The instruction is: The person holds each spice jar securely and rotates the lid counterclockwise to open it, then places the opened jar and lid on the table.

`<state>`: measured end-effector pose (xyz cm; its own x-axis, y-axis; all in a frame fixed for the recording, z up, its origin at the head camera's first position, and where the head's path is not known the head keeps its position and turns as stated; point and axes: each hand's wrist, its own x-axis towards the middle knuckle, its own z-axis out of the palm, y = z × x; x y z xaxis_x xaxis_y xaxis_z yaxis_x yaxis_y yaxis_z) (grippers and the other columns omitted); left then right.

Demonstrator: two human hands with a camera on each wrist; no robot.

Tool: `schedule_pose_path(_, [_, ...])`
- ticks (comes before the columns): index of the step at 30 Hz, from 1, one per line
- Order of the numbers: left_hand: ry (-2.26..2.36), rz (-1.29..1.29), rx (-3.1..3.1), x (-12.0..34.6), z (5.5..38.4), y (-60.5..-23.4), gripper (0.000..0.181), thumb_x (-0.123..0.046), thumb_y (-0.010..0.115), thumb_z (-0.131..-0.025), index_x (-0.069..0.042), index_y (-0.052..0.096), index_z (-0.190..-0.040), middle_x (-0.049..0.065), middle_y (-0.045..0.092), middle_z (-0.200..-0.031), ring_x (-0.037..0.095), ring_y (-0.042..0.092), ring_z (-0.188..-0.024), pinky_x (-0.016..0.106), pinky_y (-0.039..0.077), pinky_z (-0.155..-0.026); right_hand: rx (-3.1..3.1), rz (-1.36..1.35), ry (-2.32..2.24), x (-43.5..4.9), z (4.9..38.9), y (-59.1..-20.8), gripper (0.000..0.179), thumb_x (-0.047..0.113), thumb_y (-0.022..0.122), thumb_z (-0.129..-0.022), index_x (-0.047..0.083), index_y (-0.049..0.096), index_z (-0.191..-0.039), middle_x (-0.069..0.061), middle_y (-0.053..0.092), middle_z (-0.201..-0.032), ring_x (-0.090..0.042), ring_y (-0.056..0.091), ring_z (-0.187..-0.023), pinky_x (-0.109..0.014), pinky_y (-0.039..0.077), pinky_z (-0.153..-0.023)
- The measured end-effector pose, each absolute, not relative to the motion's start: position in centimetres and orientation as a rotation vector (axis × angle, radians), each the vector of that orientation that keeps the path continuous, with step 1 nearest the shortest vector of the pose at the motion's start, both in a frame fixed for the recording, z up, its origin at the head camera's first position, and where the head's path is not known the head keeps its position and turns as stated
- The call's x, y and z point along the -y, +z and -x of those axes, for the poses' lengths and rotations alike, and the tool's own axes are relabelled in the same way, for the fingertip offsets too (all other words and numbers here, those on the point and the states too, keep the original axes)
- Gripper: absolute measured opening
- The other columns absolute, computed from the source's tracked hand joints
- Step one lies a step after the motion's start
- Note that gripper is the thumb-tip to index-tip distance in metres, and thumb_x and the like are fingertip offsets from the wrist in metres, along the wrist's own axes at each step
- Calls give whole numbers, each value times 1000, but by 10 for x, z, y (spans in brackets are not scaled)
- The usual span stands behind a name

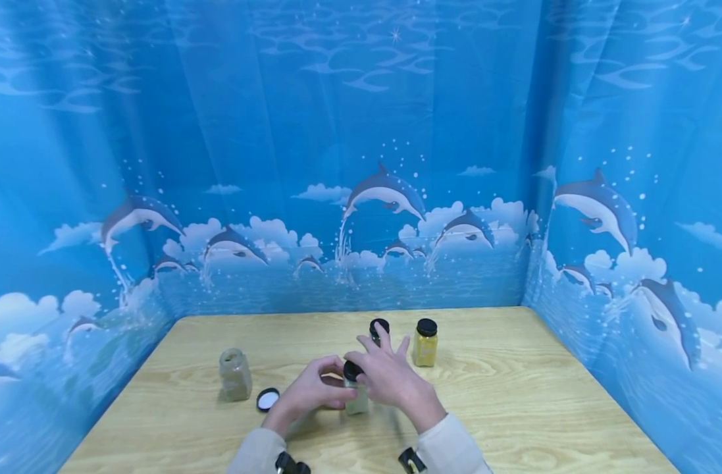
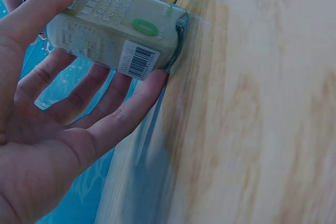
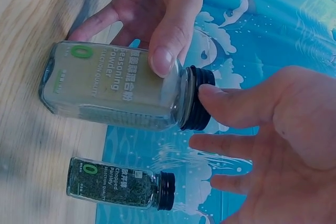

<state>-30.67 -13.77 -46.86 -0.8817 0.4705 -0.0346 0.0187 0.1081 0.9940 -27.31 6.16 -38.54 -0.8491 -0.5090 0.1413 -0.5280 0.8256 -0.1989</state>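
A square glass jar of seasoning powder [image 3: 107, 85] with pale contents stands upright near the table's front middle. My left hand [image 1: 313, 388] holds it from the left, thumb on one face and fingers around the lower part, as the left wrist view shows. At its top, my right hand [image 1: 390, 375] pinches the black screw lid [image 3: 198, 100], thumb against the rim and the other fingers spread. The lid sits on the jar's neck. Just behind the right hand stands a jar of chopped parsley [image 3: 118, 184] with a black lid, partly covered by the fingers in the head view.
A black-lidded jar with yellow contents [image 1: 424, 349] stands at the back right. On the left, a lidless glass jar [image 1: 236, 378] stands beside a loose black lid [image 1: 268, 399], its white inside facing up. A blue dolphin-print curtain [image 1: 349, 131] surrounds the wooden table [image 1: 515, 408].
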Motion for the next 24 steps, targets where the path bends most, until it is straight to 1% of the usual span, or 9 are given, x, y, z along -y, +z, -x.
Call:
schedule_pose_path(3, [1826,-467,-2049,138,307,-469,36,-16,85,-84,-3,61,-108,10,72,-112,21,73,-98,41,66,-79,2928,-828,374,-62,273,-386,46,27,74,-94,24,63,-138,-14,47,-159,-50,18,-156,-94,11,-105])
schedule_pose_path(7, [1828,-455,-2042,137,308,-469,36,-17,86,-84,-4,61,-107,11,73,-110,21,74,-99,41,66,-79,2900,-801,398,-63,275,-387,49,40,72,-94,20,63,-138,-15,47,-158,-50,19,-156,-93,11,-107])
schedule_pose_path(13, [1816,-440,-2051,137,308,-467,36,-17,85,-84,-5,61,-107,12,72,-114,21,74,-101,41,66,-81,2843,-733,378,-62,277,-388,49,51,73,-91,17,69,-127,-16,52,-154,-50,25,-154,-92,14,-107])
schedule_pose_path(16, [1807,-430,-2061,137,308,-466,36,-18,85,-84,-5,61,-108,12,72,-116,21,73,-102,42,66,-81,2830,-712,367,-61,279,-390,46,52,74,-90,16,72,-119,-16,54,-152,-50,27,-153,-93,16,-106])
schedule_pose_path(19, [1807,-430,-2061,137,309,-466,35,-17,85,-85,-5,62,-108,12,71,-115,21,73,-102,41,66,-81,2833,-702,364,-60,279,-390,42,50,75,-90,18,73,-117,-15,54,-152,-49,27,-153,-92,16,-107])
schedule_pose_path(21, [1809,-436,-2058,137,309,-467,35,-16,85,-84,-4,62,-108,12,71,-114,21,73,-100,41,66,-80,2844,-714,364,-60,279,-389,38,47,75,-91,19,73,-118,-15,53,-153,-49,26,-154,-92,15,-107])
schedule_pose_path(24, [1814,-445,-2053,138,309,-468,35,-15,85,-84,-4,62,-108,11,72,-112,21,73,-99,41,66,-80,2865,-750,356,-59,277,-388,34,38,75,-93,22,72,-123,-14,52,-155,-49,23,-155,-93,15,-106])
